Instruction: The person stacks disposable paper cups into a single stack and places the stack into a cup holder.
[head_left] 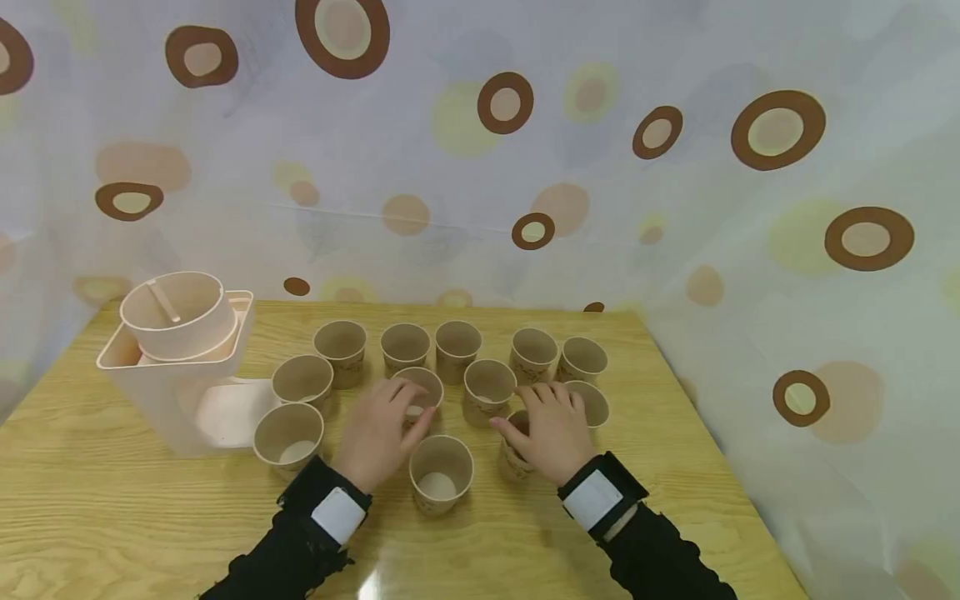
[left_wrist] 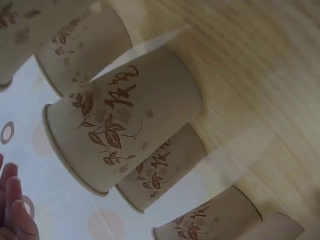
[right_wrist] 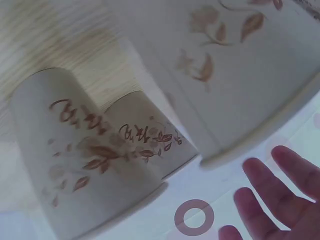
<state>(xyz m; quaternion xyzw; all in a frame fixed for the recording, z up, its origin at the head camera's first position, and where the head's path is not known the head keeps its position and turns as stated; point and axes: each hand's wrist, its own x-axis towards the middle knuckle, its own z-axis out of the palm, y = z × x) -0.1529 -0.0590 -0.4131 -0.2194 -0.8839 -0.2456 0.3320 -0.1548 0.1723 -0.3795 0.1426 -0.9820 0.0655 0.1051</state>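
Note:
Several beige paper cups with brown leaf print stand upright, mouths up, on the wooden table. My left hand (head_left: 382,429) is over the near side of a middle cup (head_left: 424,382), fingers loosely bent and thumb apart. In the left wrist view its fingers (left_wrist: 20,212) show beside a printed cup (left_wrist: 125,120), off its wall. My right hand (head_left: 555,429) hovers over a front-right cup (head_left: 516,457), partly hiding it. In the right wrist view the spread fingers (right_wrist: 270,197) are just past the rim of a close cup (right_wrist: 225,75). Between the hands stands another cup (head_left: 441,475).
At the left stands a pale pink plastic container (head_left: 168,408) with a round bowl (head_left: 180,312) on top, a stick-like handle inside it. More cups form a back row, including a back-left cup (head_left: 341,350). A patterned curtain (head_left: 450,183) hangs behind the table (head_left: 150,517).

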